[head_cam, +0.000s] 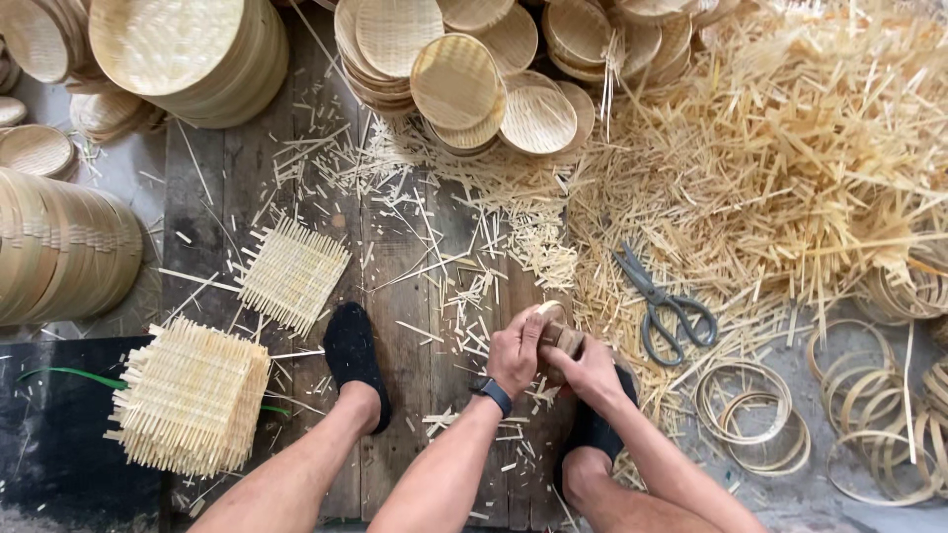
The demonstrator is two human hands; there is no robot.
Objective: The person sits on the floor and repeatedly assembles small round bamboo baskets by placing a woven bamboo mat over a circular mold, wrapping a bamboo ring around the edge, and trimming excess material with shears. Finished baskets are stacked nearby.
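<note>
The heap of bamboo offcuts (790, 148) lies beyond and right of the hands. Stacked woven mats (193, 395) sit far left. Scissors (664, 301) rest just right. Both the left hand (515, 350) and right hand (591, 367) clasp a small bamboo hoop (559, 331). Uneven pressure could likely crack it; splinters may prick fingers.

Hands (553, 355) sit low-centre on the plank floor (395, 296). Open lane at 10–11 o'clock, only loose splinters there. 12 o'clock blocked by stacked woven trays (464, 84). 1–3 o'clock: deep offcut heap (790, 158), scissors (667, 306) close at 2. 4 o'clock: bamboo rings (755, 415). 9 o'clock: left foot (354, 355), then woven mats (292, 273) and mat stack (193, 395).
</note>
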